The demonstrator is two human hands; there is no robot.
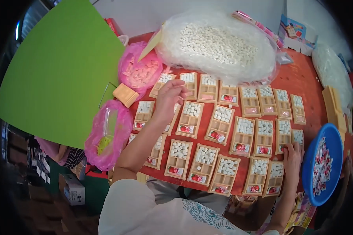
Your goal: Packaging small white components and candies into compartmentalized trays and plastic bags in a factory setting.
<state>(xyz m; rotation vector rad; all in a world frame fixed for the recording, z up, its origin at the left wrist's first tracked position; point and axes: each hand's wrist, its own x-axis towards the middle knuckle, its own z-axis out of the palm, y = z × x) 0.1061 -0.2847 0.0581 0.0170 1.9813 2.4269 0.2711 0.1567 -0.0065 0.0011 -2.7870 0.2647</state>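
On the red tabletop stand rows of beige compartment trays (197, 130), most with small white cubes in the top section. Many also hold a small packet with a red strawberry picture (215, 135) in a lower section. My left hand (171, 96) is over the back row at left, fingers curled in; what they hold, if anything, does not show. At the right end, my right hand (292, 157) covers the lower part of a tray (297, 136) with white cubes. Its fingertips are drawn together there, and what is between them is hidden.
A big clear bag of white cubes (217, 43) lies at the back. Pink bags (139, 64) and a beige case (125, 95) sit left, beside a large green panel (55, 70). A blue basin (308, 180) of small packets stands at right, near stacked beige pieces (333, 105).
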